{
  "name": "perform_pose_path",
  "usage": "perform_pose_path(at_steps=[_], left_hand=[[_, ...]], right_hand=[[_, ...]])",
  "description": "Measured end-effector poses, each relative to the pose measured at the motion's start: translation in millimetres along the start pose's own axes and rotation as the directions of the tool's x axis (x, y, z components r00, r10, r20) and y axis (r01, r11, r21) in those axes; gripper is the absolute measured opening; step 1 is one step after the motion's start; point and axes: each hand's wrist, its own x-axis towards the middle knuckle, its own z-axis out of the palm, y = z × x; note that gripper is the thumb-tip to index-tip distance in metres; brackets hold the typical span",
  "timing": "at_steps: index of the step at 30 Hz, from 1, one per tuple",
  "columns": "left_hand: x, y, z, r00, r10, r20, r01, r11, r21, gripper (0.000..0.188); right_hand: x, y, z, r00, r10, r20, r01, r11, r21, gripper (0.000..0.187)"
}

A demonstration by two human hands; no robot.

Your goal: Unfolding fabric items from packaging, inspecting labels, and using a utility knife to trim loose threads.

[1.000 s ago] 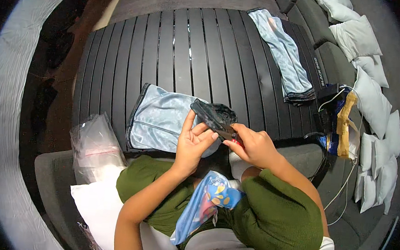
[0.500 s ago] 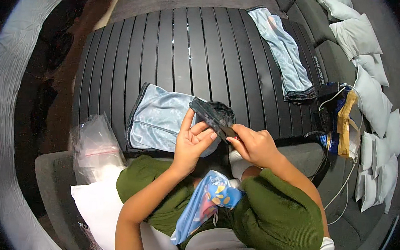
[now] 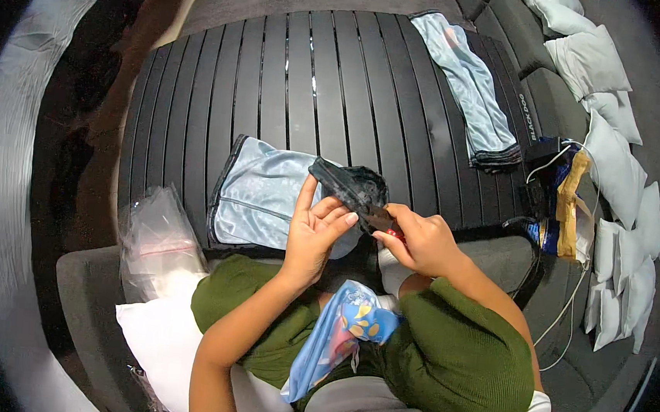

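Black slats make up the desk across the frame's middle. At centre, dark, mottled fabric bunches into soft folds, over the right end of pale blue, dark-bordered cloth. My left hand slants upward, palm showing, fingers and thumb bracing that fabric; my right hand pinches a small dark tool against it.

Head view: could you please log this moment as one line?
Left hand: holds dark cloth | right hand: grips small tool at it | table: pale blue cloths
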Motion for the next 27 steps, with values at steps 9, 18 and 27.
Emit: perform_pose_path(at_steps=[9,18,27], left_hand=[[-3.3,-2.0,-0.3,0.998,0.054,0.035,-0.058,0.991,0.124,0.081],[-5.0,-7.6,-4.3,0.991,0.104,0.08,-0.117,0.977,0.178,0.081],[-2.8,-3.9,-3.5,0.998,0.063,0.03,-0.068,0.979,0.19,0.082]], right_hand=[[3.7,-2.6,-0.8,0.999,-0.002,-0.032,0.002,1.0,-0.024,0.037],[5.9,-3.4,-0.5,0.999,-0.031,-0.025,0.028,0.995,-0.099,0.033],[0.9,1.1,-3.1,0.99,0.078,-0.114,-0.079,0.997,-0.004,0.032]])
